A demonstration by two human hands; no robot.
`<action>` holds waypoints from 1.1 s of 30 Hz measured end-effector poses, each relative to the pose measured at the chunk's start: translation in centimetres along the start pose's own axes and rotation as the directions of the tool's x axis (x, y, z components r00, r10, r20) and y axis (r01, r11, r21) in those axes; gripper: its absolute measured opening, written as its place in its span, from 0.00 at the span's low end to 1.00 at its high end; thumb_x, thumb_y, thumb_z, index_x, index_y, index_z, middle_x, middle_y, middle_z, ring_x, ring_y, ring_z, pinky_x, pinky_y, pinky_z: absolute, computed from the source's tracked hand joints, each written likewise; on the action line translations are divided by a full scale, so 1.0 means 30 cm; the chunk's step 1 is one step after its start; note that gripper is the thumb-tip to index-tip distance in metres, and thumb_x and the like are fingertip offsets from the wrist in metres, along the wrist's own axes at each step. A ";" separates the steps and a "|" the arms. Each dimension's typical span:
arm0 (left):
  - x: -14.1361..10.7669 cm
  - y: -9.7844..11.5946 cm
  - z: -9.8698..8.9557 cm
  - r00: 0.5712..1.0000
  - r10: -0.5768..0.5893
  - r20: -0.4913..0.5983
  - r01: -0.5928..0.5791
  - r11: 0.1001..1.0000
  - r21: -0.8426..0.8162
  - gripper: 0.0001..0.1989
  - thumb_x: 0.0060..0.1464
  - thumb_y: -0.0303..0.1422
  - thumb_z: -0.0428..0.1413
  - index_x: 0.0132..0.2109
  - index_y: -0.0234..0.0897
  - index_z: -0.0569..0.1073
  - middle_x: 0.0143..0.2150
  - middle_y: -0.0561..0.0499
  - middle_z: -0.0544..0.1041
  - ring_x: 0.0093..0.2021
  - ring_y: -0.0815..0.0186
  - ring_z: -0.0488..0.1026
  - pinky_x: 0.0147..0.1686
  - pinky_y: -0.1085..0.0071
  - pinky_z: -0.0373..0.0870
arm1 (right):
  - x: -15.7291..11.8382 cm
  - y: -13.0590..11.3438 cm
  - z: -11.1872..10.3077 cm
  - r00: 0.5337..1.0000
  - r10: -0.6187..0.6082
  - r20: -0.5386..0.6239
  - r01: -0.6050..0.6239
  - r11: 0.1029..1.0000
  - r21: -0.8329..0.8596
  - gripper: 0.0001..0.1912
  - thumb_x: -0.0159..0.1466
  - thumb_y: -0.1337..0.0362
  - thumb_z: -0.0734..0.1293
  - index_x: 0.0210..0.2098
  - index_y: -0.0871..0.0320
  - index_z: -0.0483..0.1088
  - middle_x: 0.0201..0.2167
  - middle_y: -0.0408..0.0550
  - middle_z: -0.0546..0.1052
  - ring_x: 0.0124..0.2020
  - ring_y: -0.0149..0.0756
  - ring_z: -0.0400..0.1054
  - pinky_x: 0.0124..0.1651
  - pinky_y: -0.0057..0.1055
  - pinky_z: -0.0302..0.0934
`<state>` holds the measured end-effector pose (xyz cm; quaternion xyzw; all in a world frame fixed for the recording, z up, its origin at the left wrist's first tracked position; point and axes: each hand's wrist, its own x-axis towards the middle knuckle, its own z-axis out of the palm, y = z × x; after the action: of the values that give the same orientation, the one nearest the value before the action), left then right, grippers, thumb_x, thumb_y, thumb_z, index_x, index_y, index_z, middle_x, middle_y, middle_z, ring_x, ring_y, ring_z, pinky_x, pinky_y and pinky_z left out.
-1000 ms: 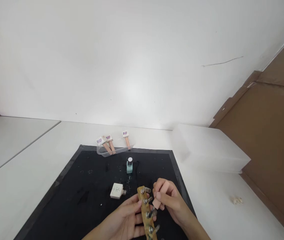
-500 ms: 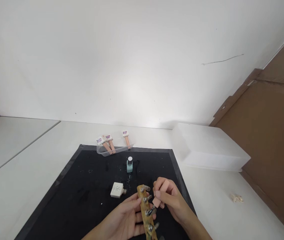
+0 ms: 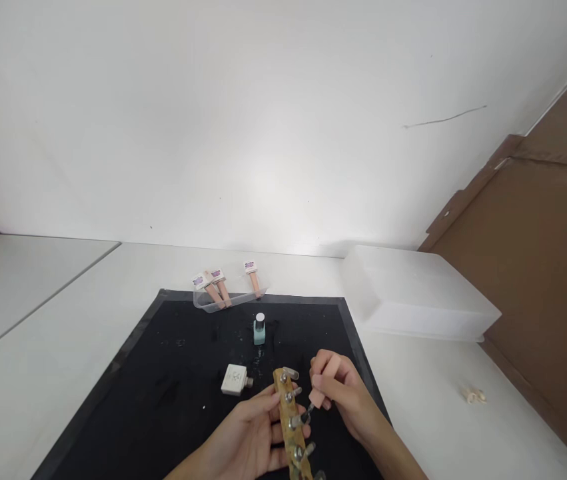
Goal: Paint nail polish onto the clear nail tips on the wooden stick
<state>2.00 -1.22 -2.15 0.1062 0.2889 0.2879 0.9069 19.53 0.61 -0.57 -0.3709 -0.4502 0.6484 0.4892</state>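
My left hand [image 3: 252, 432] is wrapped round a wooden nail tip stand [image 3: 287, 417], which has several metal studs carrying clear nail tips. In my right hand [image 3: 346, 393] is the pink cap of a nail polish brush [image 3: 326, 381], pinched between thumb and fingers. The dark bristles of the brush touch or hover just over the nail tip [image 3: 299, 421] on the middle stud. To the left of the stand a white nail polish bottle [image 3: 234, 379] lies on its side, its neck uncapped. A teal nail polish bottle [image 3: 259, 330] with a white-topped cap stands upright farther back.
Behind the black mat [image 3: 173, 353], a clear tray [image 3: 236, 300] holds several pink-capped bottles [image 3: 219, 287]. A translucent plastic box [image 3: 423, 293] stands at the right back. Small beige pieces [image 3: 473, 396] lie on the white table at right.
My right hand has drawn the brush slightly up and to the right across the nail tip. The stand has shifted slightly in my left hand.
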 end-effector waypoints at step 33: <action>-0.004 -0.003 -0.004 0.999 0.015 0.041 -0.015 1.000 -0.005 0.12 0.53 0.31 0.52 0.45 0.38 0.69 0.36 0.50 0.78 0.39 0.61 0.75 0.40 0.65 0.63 | 0.000 -0.002 0.004 0.992 0.095 -0.087 -0.095 0.995 0.004 0.13 0.51 0.60 0.72 0.19 0.60 0.65 0.13 0.38 0.66 0.14 0.24 0.53 0.18 0.24 0.45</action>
<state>1.89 -1.35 -2.21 0.1124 0.2687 0.2932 0.9106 19.45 0.58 -0.49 -0.4200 -0.4103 0.6541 0.4768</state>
